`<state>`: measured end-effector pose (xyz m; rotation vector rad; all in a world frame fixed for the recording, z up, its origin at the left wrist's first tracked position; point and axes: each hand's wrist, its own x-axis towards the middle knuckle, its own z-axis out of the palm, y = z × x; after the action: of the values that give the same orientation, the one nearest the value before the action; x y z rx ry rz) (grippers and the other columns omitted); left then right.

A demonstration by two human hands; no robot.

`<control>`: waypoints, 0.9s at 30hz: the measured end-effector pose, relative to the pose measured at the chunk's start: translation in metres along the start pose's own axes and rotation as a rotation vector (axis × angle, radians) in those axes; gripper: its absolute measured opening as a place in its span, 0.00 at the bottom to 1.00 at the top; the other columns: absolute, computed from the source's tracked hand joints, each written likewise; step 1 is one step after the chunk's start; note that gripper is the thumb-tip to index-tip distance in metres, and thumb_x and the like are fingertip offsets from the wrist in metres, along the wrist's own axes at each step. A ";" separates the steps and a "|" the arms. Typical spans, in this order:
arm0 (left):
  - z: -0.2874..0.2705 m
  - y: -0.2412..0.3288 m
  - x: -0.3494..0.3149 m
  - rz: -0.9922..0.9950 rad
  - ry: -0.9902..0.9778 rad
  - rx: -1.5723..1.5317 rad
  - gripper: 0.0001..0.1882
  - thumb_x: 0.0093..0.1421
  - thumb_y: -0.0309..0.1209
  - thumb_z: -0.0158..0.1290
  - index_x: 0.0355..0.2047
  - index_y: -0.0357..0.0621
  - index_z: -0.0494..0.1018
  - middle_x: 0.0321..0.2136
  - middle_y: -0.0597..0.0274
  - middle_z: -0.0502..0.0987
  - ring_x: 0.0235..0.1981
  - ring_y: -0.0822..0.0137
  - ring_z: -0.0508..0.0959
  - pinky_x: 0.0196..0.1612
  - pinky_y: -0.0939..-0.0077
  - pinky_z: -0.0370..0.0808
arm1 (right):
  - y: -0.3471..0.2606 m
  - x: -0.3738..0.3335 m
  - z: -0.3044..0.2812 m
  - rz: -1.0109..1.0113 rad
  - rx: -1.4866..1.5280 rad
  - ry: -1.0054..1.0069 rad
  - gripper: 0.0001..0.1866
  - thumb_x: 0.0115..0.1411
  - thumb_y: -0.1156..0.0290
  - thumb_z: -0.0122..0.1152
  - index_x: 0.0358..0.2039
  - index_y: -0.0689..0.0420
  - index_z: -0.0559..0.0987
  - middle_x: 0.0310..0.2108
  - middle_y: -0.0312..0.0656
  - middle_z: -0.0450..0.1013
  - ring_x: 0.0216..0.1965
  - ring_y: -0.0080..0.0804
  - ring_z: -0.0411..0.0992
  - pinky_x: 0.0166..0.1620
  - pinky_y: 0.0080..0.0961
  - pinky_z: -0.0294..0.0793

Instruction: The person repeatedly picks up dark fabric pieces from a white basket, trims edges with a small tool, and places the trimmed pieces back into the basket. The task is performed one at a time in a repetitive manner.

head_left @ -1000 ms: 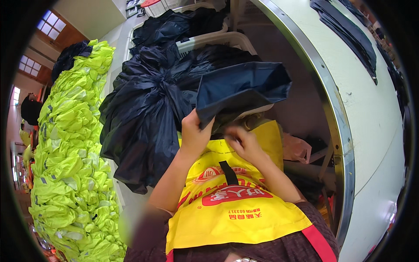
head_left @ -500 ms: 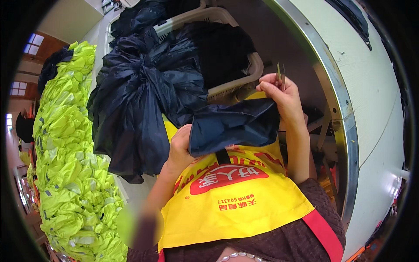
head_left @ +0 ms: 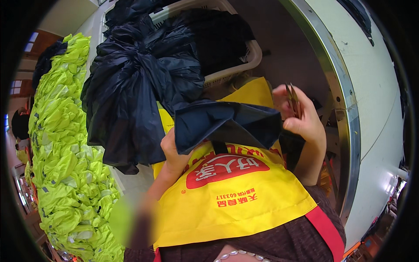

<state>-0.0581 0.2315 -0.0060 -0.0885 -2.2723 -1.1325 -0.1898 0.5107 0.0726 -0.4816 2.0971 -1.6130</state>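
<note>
My left hand (head_left: 174, 155) grips the left end of a dark navy piece of fabric (head_left: 227, 124), which spreads across above my lap. The cloth looks folded double, with an opening along its upper edge. My right hand (head_left: 303, 115), off the cloth's right end, is closed around a small pair of thread snips (head_left: 294, 98), its pointed blades facing up. The snips' lower part is hidden in my palm. Behind the cloth lies my yellow apron (head_left: 231, 214).
A large gathered heap of dark navy fabric (head_left: 135, 87) lies beyond my left hand. Further back is a pale plastic basket (head_left: 244, 65) of black cloth. Bright yellow-green garments (head_left: 65, 166) are piled at left. A metal-edged white table (head_left: 371, 109) curves along the right.
My right hand has come away from the fabric's right end, moving right and down with the snips. The cloth has shifted slightly left with my left hand and sags at its right end.
</note>
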 end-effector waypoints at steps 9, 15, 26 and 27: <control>-0.005 -0.002 0.004 0.068 -0.259 -0.154 0.20 0.39 0.29 0.65 0.34 0.36 0.73 0.32 0.53 0.76 0.30 0.55 0.77 0.34 0.72 0.73 | 0.008 0.018 0.029 -0.063 0.117 0.282 0.05 0.54 0.77 0.58 0.32 0.62 0.74 0.21 0.27 0.68 0.23 0.11 0.63 0.27 0.09 0.61; -0.017 -0.008 0.047 -0.023 -0.730 -0.409 0.41 0.38 0.62 0.58 0.42 0.40 0.72 0.37 0.52 0.75 0.40 0.58 0.74 0.45 0.71 0.70 | -0.005 0.072 0.020 -0.380 -0.193 0.062 0.06 0.52 0.77 0.59 0.32 0.62 0.76 0.21 0.35 0.70 0.24 0.19 0.67 0.30 0.14 0.66; 0.015 0.043 0.103 -0.323 -0.253 -0.236 0.07 0.57 0.29 0.52 0.28 0.37 0.73 0.20 0.70 0.72 0.23 0.83 0.68 0.27 0.89 0.64 | -0.023 0.081 0.036 -0.181 -0.200 -0.051 0.06 0.50 0.79 0.58 0.30 0.62 0.74 0.20 0.36 0.68 0.23 0.21 0.64 0.28 0.17 0.65; 0.010 0.037 0.102 -0.377 -0.204 -0.288 0.07 0.58 0.29 0.51 0.27 0.38 0.73 0.20 0.72 0.71 0.23 0.84 0.68 0.27 0.90 0.63 | -0.018 0.074 0.031 -0.104 -0.209 -0.048 0.06 0.50 0.78 0.58 0.30 0.62 0.74 0.20 0.35 0.68 0.23 0.20 0.64 0.29 0.17 0.65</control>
<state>-0.1357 0.2423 0.0701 0.1225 -2.3472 -1.7144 -0.2350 0.4420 0.0736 -0.7026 2.2483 -1.4273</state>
